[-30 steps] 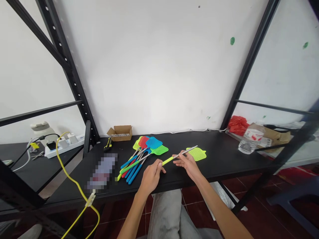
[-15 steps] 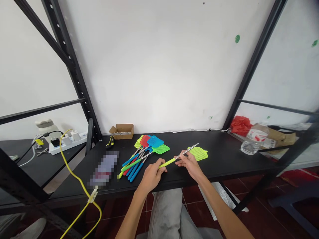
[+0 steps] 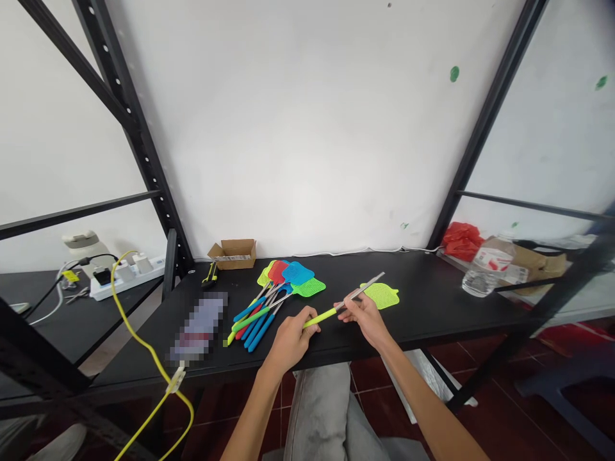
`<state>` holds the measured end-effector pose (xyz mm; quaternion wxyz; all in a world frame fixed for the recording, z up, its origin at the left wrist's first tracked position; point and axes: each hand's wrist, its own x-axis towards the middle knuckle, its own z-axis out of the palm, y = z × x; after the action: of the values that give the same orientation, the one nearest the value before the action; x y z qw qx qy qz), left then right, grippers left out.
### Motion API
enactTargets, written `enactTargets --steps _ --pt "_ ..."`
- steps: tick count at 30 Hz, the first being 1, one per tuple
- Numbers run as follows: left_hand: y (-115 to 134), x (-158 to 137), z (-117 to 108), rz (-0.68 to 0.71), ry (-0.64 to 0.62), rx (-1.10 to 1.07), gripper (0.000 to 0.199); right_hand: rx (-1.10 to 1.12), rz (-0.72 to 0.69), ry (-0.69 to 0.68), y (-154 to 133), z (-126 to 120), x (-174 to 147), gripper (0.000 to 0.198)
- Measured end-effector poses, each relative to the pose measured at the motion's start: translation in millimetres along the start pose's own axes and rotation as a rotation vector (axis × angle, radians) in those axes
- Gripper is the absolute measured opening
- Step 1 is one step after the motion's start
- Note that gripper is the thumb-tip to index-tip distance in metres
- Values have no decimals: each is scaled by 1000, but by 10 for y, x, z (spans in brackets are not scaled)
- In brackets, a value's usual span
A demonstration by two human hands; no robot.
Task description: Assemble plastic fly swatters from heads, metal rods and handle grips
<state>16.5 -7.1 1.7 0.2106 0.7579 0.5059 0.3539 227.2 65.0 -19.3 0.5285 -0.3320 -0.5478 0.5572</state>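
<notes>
My left hand (image 3: 292,339) is closed around the yellow-green handle (image 3: 321,317) of a fly swatter. My right hand (image 3: 365,317) pinches its silver metal rod (image 3: 369,282) just past the grip, and the bare rod tip points up to the right. Behind the rod, a yellow-green mesh swatter head (image 3: 383,296) lies on the black tabletop; it looks separate from the rod. Left of my hands is a pile of fly swatters with blue (image 3: 298,273), red (image 3: 277,273) and green (image 3: 310,287) heads, their handles fanned toward the table's front edge.
A small open cardboard box (image 3: 234,254) and a yellow-black cutter (image 3: 210,275) sit at the back left. A blurred-out phone-like object (image 3: 199,326) lies near a yellow cable (image 3: 139,339). On the right are a plastic bottle (image 3: 489,266) and red bag (image 3: 462,241). Black rack posts frame both sides.
The rod tip has risen slightly and points a little further right. Both hands keep their grips, and the view has shifted slightly.
</notes>
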Motion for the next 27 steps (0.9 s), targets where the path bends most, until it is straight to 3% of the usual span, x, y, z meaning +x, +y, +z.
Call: enactTargets --steps 6,16,27 --pt "32 3 -7 -25 6 -11 15 -128 -57 -40 -58 47 -56 32" --pt "22 5 -22 -31 4 -7 29 36 10 -61 -94 21 -47 32" --pt "103 -18 -2 -21 -18 -18 20 -258 -40 -375 -167 144 -80 26"
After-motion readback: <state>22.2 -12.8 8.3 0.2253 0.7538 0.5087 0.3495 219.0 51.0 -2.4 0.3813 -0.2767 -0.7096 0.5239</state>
